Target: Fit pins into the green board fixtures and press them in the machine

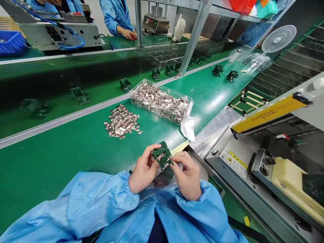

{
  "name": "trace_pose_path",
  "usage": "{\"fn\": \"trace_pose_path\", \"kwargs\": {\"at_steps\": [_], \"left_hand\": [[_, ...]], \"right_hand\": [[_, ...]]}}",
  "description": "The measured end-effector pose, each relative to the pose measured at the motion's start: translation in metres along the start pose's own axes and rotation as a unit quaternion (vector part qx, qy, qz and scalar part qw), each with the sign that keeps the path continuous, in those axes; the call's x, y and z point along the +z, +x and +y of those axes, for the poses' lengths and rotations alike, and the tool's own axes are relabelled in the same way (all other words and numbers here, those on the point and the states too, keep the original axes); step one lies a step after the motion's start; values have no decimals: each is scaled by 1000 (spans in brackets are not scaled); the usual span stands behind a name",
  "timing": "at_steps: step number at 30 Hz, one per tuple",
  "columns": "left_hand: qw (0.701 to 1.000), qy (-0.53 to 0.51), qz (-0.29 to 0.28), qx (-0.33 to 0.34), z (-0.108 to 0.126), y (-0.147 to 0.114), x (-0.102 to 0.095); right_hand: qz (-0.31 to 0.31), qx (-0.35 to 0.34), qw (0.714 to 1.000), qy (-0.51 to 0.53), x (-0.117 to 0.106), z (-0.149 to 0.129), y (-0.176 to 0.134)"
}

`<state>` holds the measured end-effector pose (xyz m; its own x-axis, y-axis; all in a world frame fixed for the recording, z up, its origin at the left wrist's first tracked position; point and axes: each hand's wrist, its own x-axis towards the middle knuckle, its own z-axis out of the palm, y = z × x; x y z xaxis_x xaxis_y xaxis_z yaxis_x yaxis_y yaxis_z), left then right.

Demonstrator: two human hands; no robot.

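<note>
Green plastic frame (166,158) is resting between both hands, nearer the body than the clear tray (159,114). The left hand (143,170) is gripping its left side; the right hand (187,173) is pinching its right edge — any small piece there is hiding from view. Close edge-work seems under way, calling for steady holding.

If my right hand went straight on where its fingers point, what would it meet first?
Probably the green part; your right hand seems to touch its edge, though exact contact is hard to see.
</note>
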<state>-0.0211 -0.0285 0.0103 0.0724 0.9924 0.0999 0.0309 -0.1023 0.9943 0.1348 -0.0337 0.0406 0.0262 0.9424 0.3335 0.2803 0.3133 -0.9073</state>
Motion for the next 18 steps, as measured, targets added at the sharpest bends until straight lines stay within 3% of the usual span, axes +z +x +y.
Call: {"fn": "trace_pose_path", "kwargs": {"at_steps": [5,8,12,15,18], "left_hand": [[997,62,-44,21,6,-5,-3],[994,90,-46,39,7,-5,-4],[987,133,-55,73,8,-7,-6],[980,167,-53,97,5,-16,-12],[978,181,-60,80,-1,-17,-22]], "right_hand": [[3,-7,996,-84,13,-1,1],[-2,4,997,-80,13,-1,3],[7,98,995,1,16,2,1],[16,203,973,108,25,5,-8],[11,216,962,164,25,11,-10]]}}
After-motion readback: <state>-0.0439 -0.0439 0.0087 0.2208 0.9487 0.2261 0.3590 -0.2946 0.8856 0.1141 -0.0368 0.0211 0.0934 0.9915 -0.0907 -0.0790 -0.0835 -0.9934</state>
